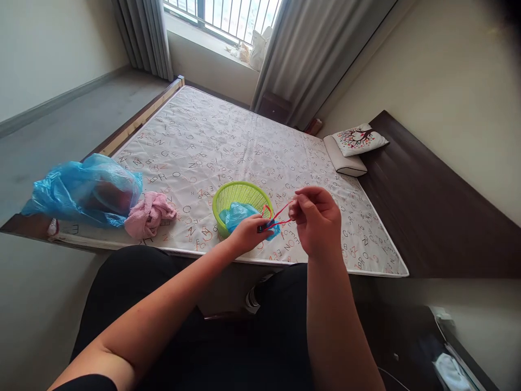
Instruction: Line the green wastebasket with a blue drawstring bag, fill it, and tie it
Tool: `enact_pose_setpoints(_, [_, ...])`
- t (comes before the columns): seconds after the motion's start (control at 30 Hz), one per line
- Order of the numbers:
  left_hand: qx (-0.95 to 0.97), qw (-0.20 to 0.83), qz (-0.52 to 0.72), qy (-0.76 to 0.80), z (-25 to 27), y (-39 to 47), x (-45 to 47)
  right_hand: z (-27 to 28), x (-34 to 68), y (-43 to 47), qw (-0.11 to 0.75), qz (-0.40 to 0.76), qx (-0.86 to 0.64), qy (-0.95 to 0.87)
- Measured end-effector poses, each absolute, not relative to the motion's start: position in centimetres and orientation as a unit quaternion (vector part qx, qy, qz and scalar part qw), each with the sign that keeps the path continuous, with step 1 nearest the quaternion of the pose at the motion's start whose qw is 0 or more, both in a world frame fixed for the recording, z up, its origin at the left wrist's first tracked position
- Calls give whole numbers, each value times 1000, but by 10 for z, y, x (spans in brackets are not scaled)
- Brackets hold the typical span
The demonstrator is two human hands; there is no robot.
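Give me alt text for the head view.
A left hand and right hand stretch a red string by a green basket with blue plastic inside, on a lettered mattress. A pink cloth and a large blue bag lie at left.

- I see a tree-print pillow point(360, 140) beyond and right of the right hand point(318, 220).
- Dark headboard point(431, 206), right of that hand.
- Well past it, I make out grey curtains point(301, 57).
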State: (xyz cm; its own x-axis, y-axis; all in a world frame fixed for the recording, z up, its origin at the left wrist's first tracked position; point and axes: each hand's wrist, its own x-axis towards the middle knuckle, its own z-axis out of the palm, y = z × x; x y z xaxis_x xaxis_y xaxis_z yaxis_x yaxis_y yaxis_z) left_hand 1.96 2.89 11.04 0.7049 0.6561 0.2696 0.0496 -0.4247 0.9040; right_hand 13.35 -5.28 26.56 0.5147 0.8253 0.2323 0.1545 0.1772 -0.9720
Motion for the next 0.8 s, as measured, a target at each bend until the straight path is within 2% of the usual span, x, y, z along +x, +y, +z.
enact_pose_setpoints(0.13, [729,553,353,194,128,44,5,261,156,-59,564,202,-666,-444])
enact_pose_setpoints(0.37, [496,694,447,269,146,45,2,255,162,-63,449,94,-708,-537])
enact_pose_setpoints(0.53, [463,683,496,269,157,34,2,256,161,-63,405,91,-718,-558])
enact_pose_setpoints(0.67, [514,674,472,245,169,31,-3,262,153,-63,357,100,-696,-614])
enact_pose_setpoints(0.8, [649,618,414,160,176,29,-5,263,141,-58,394,137,-682,-600])
